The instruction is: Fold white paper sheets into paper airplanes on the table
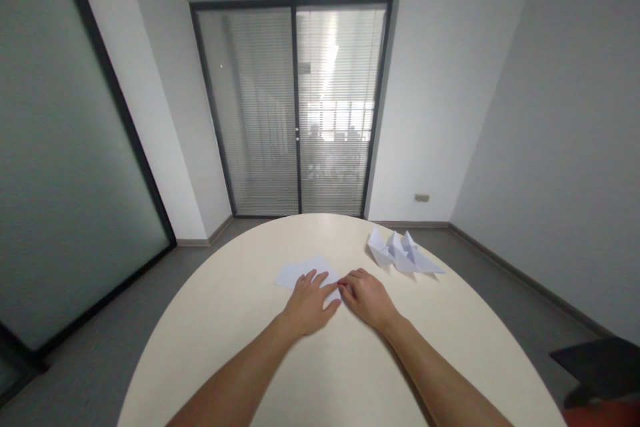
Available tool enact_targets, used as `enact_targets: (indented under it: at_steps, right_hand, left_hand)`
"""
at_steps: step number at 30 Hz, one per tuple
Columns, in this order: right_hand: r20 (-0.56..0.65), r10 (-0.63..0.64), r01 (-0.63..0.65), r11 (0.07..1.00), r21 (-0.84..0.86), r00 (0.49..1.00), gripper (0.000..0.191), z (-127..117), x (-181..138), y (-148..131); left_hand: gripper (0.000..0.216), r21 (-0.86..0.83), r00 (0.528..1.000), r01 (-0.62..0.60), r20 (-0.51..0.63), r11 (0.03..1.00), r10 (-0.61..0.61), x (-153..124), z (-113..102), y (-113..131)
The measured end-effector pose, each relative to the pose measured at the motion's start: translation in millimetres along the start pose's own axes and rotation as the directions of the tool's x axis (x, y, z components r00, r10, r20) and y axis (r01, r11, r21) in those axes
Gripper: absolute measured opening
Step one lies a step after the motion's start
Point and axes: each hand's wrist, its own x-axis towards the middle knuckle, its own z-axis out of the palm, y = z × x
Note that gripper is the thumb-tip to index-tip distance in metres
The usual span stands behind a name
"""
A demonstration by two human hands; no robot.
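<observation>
On white paper (300,273): left fingers (314,278) spread flat, right fingers (349,280) curled.

- I see the sheet of paper (304,275) lying flat on the counter (240,320), about midway across and toward the far side.
- My left hand (309,303) rests on the near right part of the sheet; its fingers (320,278) point far.
- My right hand (367,297) sits just right of the left one, at the sheet's right edge, the two hands touching or nearly so.
- The folded paper shapes (403,255) lie on the counter, far and right of both hands, close to the far right rim and apart from the sheet.
- The sliding doors (295,110) stand beyond the counter's far edge.
- A dark object (600,363) sits off the counter at near right.
</observation>
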Motion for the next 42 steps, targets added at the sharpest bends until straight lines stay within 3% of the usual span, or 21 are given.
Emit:
enact_targets:
  at_steps: [5, 21, 24, 32, 42]
  right_hand:
    - [0.012, -0.04, 0.039, 0.999, 0.033, 0.999, 0.029, 2.1, -0.6, 2.9]
    - [0.002, 0.141, -0.14, 0.988, -0.057, 0.99, 0.033, -9.2, 2.1, -6.2]
    - [0.007, 0.124, -0.123, 0.991, -0.061, 0.992, 0.032, -8.8, 2.1, -6.4]
    - [0.024, -0.062, 0.062, 0.998, -0.005, 0.998, 0.03, 1.9, -1.2, 1.8]
    - [0.007, 0.028, -0.028, 0.997, -0.065, 1.0, 0.033, 2.4, 0.1, 5.9]
  left_hand:
    - [0.046, 0.009, 1.0, -0.015, -0.015, 1.0, 0.015, 0.6, 0.8, -0.6]
    - [0.048, 0.03, 1.0, -0.007, -0.017, 1.0, 0.007, 0.0, 0.3, -1.2]
    - [0.048, 0.025, 1.0, -0.004, -0.01, 1.0, 0.004, 0.1, 0.5, -1.3]
    - [0.046, -0.001, 1.0, -0.014, -0.025, 1.0, 0.014, 2.5, 2.3, -1.5]
    - [0.044, -0.018, 0.991, 0.006, -0.13, 1.0, -0.008, 6.0, 11.3, -8.6]
